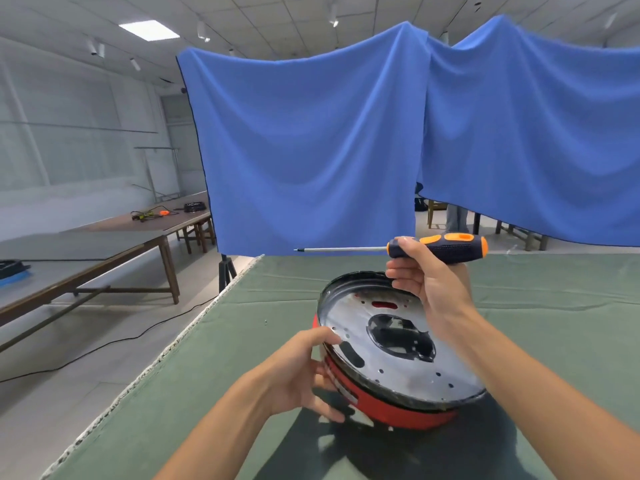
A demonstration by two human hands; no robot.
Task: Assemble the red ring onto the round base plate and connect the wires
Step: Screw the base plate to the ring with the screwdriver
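The right hand point(426, 285) has its fingers point(401, 263) curled round the front of the handle of a screwdriver point(440, 248), which it holds level above the work, the shaft pointing left and the tip touching nothing. The left hand point(304, 372) grasps the near-left edge of the assembly, thumb on the plate's rim and the other fingers wrapped round the side beneath.

The plate point(388, 341), shiny metal with a large dark opening in the middle and several small holes, sits tilted on top of the red ring point(388, 405), the left side raised by the hand, the right side resting on the green tabletop point(207, 375). The two parts are touching and look nested, so I judge that the ring has been brought together with the plate. Whether it is fastened I cannot tell: I can make out no screw heads in the small holes, and a tiny speck on the tabletop to the left may be a loose screw, too small to be sure. With the screwdriver in hand but off the work, the fastening seems to be the step in progress or just ahead. No wires show on the assembly, so connecting them looks still to be done, unless they lie hidden underneath.

No brand, label or writing can be read on the plate, the ring or the screwdriver handle.
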